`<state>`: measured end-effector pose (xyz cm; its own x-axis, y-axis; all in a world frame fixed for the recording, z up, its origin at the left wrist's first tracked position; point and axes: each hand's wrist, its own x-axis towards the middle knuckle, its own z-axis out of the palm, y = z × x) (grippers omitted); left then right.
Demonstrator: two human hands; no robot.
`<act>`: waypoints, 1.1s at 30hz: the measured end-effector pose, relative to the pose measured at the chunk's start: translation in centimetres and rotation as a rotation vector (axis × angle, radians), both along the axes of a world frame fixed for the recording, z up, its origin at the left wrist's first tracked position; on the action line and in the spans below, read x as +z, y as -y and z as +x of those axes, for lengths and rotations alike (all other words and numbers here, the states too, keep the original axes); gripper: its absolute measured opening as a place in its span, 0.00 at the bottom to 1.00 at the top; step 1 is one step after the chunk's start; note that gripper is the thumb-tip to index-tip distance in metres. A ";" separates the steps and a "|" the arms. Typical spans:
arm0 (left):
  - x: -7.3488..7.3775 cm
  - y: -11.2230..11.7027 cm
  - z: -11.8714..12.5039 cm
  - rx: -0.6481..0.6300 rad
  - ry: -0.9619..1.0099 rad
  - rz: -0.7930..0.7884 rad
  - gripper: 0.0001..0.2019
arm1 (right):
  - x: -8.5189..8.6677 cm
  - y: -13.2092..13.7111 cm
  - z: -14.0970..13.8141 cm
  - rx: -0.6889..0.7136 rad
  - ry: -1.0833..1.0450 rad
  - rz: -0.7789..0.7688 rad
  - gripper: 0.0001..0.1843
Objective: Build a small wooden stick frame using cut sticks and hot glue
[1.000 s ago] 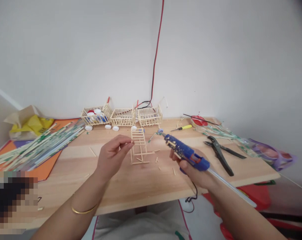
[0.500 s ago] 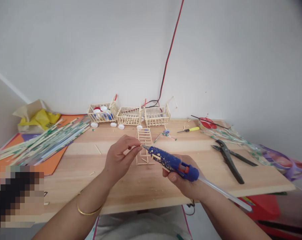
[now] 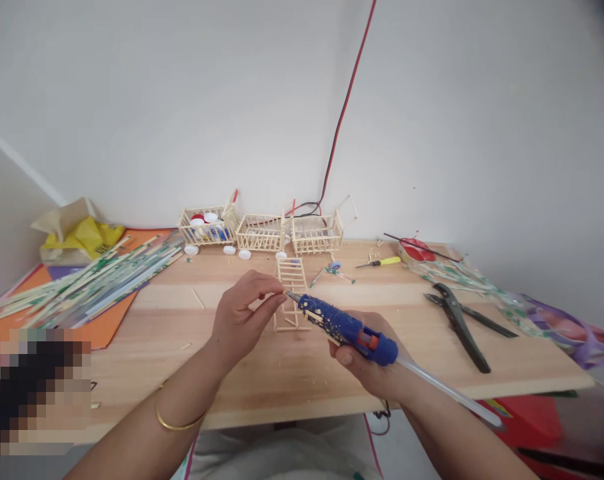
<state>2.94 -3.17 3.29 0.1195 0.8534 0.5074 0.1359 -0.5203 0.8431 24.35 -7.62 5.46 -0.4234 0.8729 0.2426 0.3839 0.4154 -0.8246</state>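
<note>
A blue hot glue gun, flecked with dried glue, is gripped in my right hand, a clear glue stick poking out of its back. Its metal nozzle points left to the fingertips of my left hand. Thumb and index finger are pinched there on something tiny at the nozzle, too small to name. Behind and below the nozzle, a ladder-like frame of thin wooden sticks lies on the wooden table, partly hidden by my left fingers and the gun.
Three small stick carts line the wall, the left one holding bottle caps. Loose sticks lie on orange card at left. Black cutting pliers, a yellow-handled tool and clear plastic wrappers are at right.
The view has shifted slightly. Both hands and the glue gun keep nearly the same pose, with the nozzle still at my left fingertips.
</note>
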 end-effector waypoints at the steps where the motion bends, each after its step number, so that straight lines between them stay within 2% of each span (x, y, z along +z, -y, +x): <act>1: 0.0 0.0 0.0 0.001 -0.005 0.008 0.04 | 0.0 0.0 0.0 0.002 0.001 0.002 0.27; 11: -0.3 -0.1 -0.1 0.014 -0.022 0.027 0.05 | 0.1 0.0 -0.1 0.008 0.020 0.040 0.27; 19: -0.1 0.0 -0.1 -0.008 -0.024 0.017 0.03 | 0.1 0.0 0.0 0.010 0.032 0.041 0.26; 22: -0.2 -0.2 -0.1 -0.025 0.122 -0.084 0.02 | 0.0 -0.1 0.2 -0.045 0.070 0.040 0.24; 26: -0.6 -0.9 -0.1 -0.086 0.518 -0.394 0.06 | -0.5 -0.2 0.6 -0.109 0.071 0.043 0.23; 28: -0.6 -1.2 -0.2 -0.130 0.654 -0.518 0.07 | -0.7 -0.2 0.6 -0.089 0.031 0.056 0.23; 33: -0.4 -1.4 -0.3 -0.273 0.779 -0.623 0.08 | -0.8 0.1 -0.2 0.006 0.002 0.096 0.26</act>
<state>2.60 -1.76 2.84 0.1760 0.9844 0.0049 -0.6206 0.1071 0.7768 24.12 -7.70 4.66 -0.4289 0.8433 0.3239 0.3827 0.4944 -0.7805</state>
